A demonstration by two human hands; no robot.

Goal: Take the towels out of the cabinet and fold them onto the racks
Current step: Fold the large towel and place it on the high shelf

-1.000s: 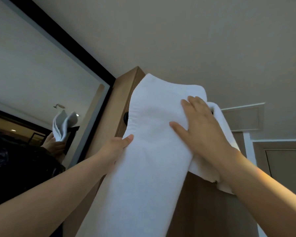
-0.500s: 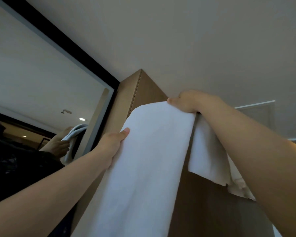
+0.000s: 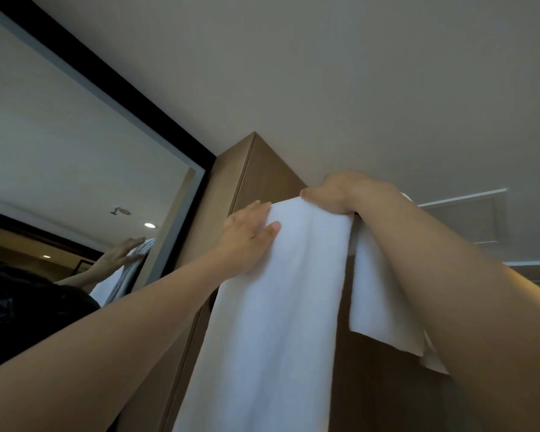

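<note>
- Two hands up on one white towel (image 3: 278, 307), high beside the wooden cabinet (image 3: 262, 169).
- Right hand (image 3: 334, 191) curled over the top fold, gripping it from above.
- Left hand (image 3: 250, 232) spread flat at the left edge, fingers (image 3: 253, 210) straight, thumb laid on the front face.
- Towel draped long in front and shorter behind, over a support hidden by cloth and wrist; rack itself not to be made out.
- Mirror (image 3: 75, 151) at left, black-framed, catching a hand and a strip of towel; pale ceiling (image 3: 356, 73) above.
- Step in hand, by the look of it: hanging and squaring the fold, cabinet stage done for this towel.
- Next move likely to call for smoothing down the front panel and levelling the two hanging ends without dragging the cloth off its perch.
</note>
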